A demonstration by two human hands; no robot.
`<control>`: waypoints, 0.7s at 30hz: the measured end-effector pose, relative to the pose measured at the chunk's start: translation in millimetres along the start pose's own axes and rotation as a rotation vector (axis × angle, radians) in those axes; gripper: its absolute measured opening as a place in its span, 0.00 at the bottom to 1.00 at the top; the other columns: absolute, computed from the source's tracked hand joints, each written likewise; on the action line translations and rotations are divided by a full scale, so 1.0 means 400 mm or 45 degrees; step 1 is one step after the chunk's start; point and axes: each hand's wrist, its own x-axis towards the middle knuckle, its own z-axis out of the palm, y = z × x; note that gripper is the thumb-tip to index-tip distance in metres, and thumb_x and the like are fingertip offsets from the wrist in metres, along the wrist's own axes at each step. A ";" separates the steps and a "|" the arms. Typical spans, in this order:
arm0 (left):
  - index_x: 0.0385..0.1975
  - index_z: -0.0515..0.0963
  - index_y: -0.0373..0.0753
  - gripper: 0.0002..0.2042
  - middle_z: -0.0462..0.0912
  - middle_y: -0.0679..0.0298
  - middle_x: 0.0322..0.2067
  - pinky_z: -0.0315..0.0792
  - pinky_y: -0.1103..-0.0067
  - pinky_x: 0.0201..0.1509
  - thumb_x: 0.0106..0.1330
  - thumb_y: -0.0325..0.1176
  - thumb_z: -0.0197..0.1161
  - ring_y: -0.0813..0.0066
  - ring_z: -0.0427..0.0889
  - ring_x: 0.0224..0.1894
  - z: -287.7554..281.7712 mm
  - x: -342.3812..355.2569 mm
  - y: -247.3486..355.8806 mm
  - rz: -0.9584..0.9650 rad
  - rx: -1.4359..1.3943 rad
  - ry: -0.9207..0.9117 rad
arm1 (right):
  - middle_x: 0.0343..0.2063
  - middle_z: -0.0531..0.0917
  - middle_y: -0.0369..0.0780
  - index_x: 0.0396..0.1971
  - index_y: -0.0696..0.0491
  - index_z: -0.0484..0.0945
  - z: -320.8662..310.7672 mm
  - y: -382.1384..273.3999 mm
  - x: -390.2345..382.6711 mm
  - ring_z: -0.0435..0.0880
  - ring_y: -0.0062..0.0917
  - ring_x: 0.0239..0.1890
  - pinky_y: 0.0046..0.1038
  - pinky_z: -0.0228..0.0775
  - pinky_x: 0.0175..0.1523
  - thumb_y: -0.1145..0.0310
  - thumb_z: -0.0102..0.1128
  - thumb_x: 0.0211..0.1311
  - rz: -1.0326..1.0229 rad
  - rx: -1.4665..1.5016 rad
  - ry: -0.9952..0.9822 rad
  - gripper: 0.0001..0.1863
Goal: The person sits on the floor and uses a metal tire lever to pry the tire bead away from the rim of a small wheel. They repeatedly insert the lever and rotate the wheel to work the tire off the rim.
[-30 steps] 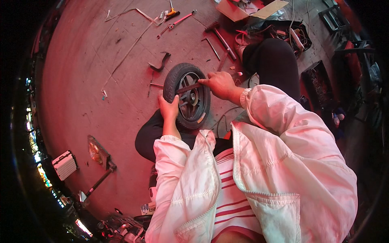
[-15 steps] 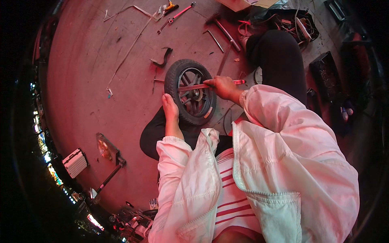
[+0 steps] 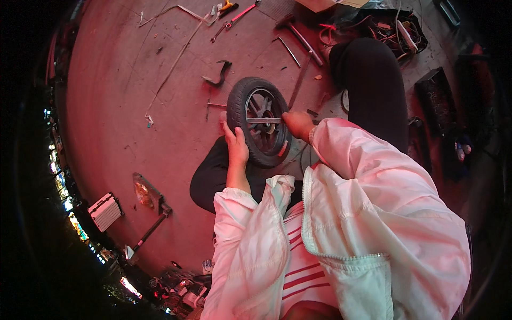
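A small spoked wheel with a black tyre [image 3: 238,101] stands tilted in front of me, beside my bent leg. My left hand [image 3: 237,148] holds it by the lower left of the tyre, the palm along the tread and some fingers behind. A flat metal bar [image 3: 261,120], like a tyre lever, lies across the rim and in front of the hub. My right hand [image 3: 300,125] is closed round the bar's right end at the right side of the tyre. That hand hides most of the gripped end.
A hammer [image 3: 305,41], a hex key [image 3: 288,52], spanners [image 3: 228,24] and a curved dark bracket [image 3: 217,74] lie on the floor beyond the wheel. A box of cables [image 3: 397,32] sits at the far right. A silver case [image 3: 105,212] stands at left.
The bar has gone from sloping to nearly level across the wheel, and its red end no longer shows past my right hand. In the picture, wheel and hands sit slightly further right.
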 end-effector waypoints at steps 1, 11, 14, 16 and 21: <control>0.73 0.42 0.32 0.35 0.55 0.47 0.69 0.54 0.72 0.70 0.76 0.47 0.46 0.59 0.60 0.69 0.001 -0.008 0.004 -0.022 0.071 -0.002 | 0.37 0.85 0.49 0.38 0.51 0.80 0.003 -0.005 0.001 0.85 0.45 0.41 0.45 0.75 0.44 0.66 0.51 0.62 0.031 -0.001 -0.035 0.10; 0.73 0.39 0.33 0.40 0.47 0.41 0.71 0.45 0.67 0.75 0.70 0.40 0.57 0.49 0.49 0.73 0.024 -0.057 0.069 -0.013 -0.006 -0.129 | 0.38 0.86 0.44 0.43 0.48 0.83 -0.023 0.018 0.034 0.86 0.42 0.43 0.41 0.78 0.45 0.66 0.52 0.62 0.097 -0.131 -0.323 0.13; 0.73 0.39 0.33 0.41 0.47 0.41 0.71 0.45 0.67 0.75 0.69 0.39 0.58 0.49 0.49 0.73 0.029 -0.071 0.084 -0.025 0.039 -0.144 | 0.36 0.87 0.43 0.40 0.48 0.85 -0.038 0.017 0.037 0.88 0.38 0.40 0.40 0.80 0.40 0.67 0.53 0.62 0.130 -0.332 -0.188 0.12; 0.72 0.40 0.33 0.41 0.48 0.41 0.71 0.45 0.67 0.75 0.69 0.38 0.59 0.50 0.50 0.73 0.035 -0.084 0.093 0.002 0.045 -0.154 | 0.34 0.88 0.41 0.38 0.47 0.85 -0.049 0.019 0.034 0.88 0.36 0.38 0.38 0.80 0.37 0.68 0.53 0.61 0.109 -0.432 -0.148 0.11; 0.72 0.42 0.34 0.41 0.50 0.41 0.70 0.47 0.67 0.74 0.66 0.35 0.61 0.49 0.52 0.72 0.055 -0.101 0.107 0.138 0.158 -0.177 | 0.33 0.88 0.40 0.34 0.47 0.87 -0.051 0.053 0.025 0.89 0.33 0.36 0.36 0.80 0.34 0.69 0.56 0.59 0.118 -0.573 -0.064 0.10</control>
